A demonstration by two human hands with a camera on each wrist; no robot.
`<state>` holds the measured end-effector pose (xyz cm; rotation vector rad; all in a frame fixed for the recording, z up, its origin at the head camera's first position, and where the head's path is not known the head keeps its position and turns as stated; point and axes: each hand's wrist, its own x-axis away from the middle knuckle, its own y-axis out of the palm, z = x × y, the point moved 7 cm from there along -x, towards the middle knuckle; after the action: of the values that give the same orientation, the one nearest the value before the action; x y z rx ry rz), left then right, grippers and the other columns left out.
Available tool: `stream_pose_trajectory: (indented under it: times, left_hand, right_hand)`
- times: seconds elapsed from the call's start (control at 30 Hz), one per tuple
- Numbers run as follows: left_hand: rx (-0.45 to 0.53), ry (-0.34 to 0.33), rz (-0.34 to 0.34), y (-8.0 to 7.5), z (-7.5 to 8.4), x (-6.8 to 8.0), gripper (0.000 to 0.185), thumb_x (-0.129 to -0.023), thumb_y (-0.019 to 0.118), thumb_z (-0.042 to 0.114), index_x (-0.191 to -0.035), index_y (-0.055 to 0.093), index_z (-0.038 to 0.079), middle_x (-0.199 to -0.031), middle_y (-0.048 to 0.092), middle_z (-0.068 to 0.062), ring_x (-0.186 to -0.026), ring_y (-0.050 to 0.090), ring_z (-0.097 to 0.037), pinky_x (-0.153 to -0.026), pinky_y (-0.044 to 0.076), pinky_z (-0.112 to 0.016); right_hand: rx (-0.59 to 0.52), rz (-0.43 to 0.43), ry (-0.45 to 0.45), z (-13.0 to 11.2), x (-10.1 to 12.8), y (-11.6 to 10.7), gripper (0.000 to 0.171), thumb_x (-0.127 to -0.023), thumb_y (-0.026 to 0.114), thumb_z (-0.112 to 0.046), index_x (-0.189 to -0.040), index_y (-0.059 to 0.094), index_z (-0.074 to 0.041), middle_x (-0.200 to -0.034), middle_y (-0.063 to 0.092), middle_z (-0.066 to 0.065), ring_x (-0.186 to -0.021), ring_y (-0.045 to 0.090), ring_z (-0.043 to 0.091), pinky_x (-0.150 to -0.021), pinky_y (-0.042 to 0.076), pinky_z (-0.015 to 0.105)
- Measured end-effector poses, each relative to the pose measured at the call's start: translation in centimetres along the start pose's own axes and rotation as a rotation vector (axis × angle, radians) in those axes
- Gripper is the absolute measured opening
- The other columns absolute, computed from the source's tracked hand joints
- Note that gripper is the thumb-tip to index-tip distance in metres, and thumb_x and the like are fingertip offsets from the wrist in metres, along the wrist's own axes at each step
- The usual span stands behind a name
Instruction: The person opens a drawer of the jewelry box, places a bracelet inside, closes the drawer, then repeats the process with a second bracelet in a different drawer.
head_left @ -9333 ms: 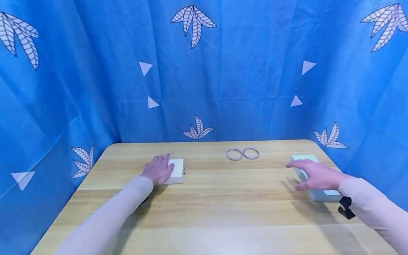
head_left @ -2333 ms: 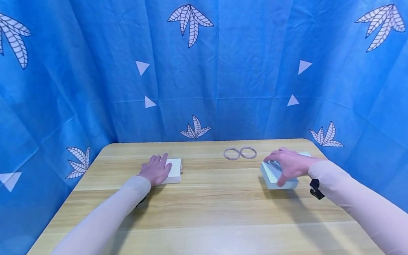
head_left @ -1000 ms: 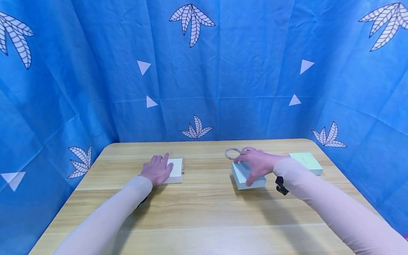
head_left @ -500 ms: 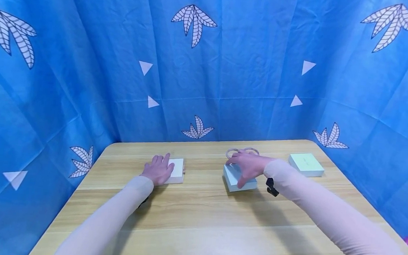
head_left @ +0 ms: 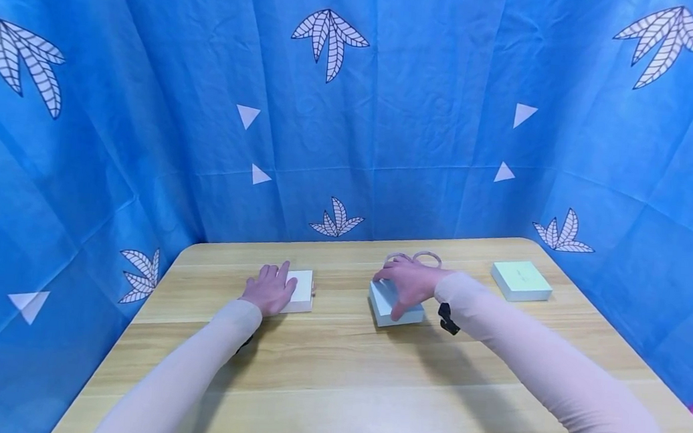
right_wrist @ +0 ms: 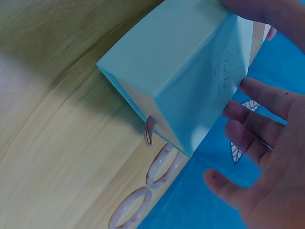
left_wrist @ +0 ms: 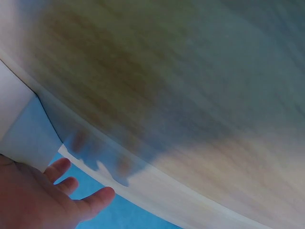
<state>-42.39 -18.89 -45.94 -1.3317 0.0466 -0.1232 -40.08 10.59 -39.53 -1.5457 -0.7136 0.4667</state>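
Pale-blue, flat and square, the box lid (head_left: 393,303) sits just before the bangles (head_left: 414,257), gripped edgewise under my curled right hand (head_left: 409,282).

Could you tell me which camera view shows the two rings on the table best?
The right wrist view: the rings lie close and sharp beside the light blue box. In the head view they sit small, partly behind the right hand. The left wrist view misses them.
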Motion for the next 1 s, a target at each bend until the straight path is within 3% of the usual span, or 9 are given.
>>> stream_pose_trajectory:
  times: [0.4, 0.63, 1.0]
  left_hand:
    - [-0.005, -0.001, 0.006, 0.0, -0.1, -0.1, 0.07, -0.105, 0.023, 0.05, -0.162, 0.017, 0.009, -0.16, 0.03, -0.023, -0.149, 0.022, -0.043, -0.112, 0.021, -0.074]
    - [-0.003, 0.0, -0.004, -0.1, 0.0, -0.1, 0.069, -0.106, 0.022, 0.049, -0.162, 0.017, 0.009, -0.16, 0.029, -0.023, -0.15, 0.021, -0.043, -0.112, 0.02, -0.074]
    - [-0.014, 0.004, 0.007, 0.2, 0.0, 0.0, 0.07, -0.106, 0.02, 0.05, -0.162, 0.017, 0.008, -0.16, 0.029, -0.024, -0.15, 0.021, -0.044, -0.112, 0.02, -0.075]
  right_hand:
    - [0.029, 0.001, 0.04, -0.4, -1.3, 0.7, 0.085, -0.062, 0.088, -0.054, -0.139, 0.058, -0.034, -0.136, 0.059, -0.004, -0.124, 0.045, 0.02, -0.115, 0.026, 0.062]
    - [-0.004, 0.004, 0.028, -1.2, -1.7, 0.9, 0.085, -0.062, 0.089, -0.051, -0.139, 0.058, -0.03, -0.134, 0.059, -0.001, -0.119, 0.045, 0.02, -0.099, 0.044, 0.05]
    - [-0.039, 0.022, 0.016, -2.0, -2.0, 1.6, 0.086, -0.06, 0.09, -0.049, -0.138, 0.059, -0.03, -0.132, 0.058, -0.001, -0.115, 0.045, 0.017, -0.097, 0.042, 0.046]
